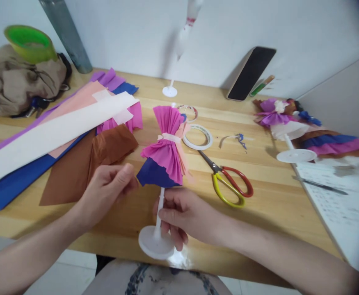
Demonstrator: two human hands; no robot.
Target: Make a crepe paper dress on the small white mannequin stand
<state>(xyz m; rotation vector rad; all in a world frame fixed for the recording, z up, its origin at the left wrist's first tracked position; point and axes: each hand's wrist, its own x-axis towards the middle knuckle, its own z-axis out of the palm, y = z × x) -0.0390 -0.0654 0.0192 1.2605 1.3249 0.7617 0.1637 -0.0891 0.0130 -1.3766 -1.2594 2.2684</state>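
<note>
Near the front edge of the bench (277, 209), my right hand (189, 214) grips the stand (156, 246), likely steadying the gathered paper (170, 157); my left hand (113, 182) hangs loosely open, seemingly empty.

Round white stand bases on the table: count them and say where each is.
3: the front base beside the right hand, the back base near the wall, the far-right base by the written page. Others may be hidden.

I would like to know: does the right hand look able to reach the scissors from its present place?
Probably yes: the scissors lie near the right hand, and nothing covers their handles. However, this hand seems to hold the white stand, so it should let go first.
</note>
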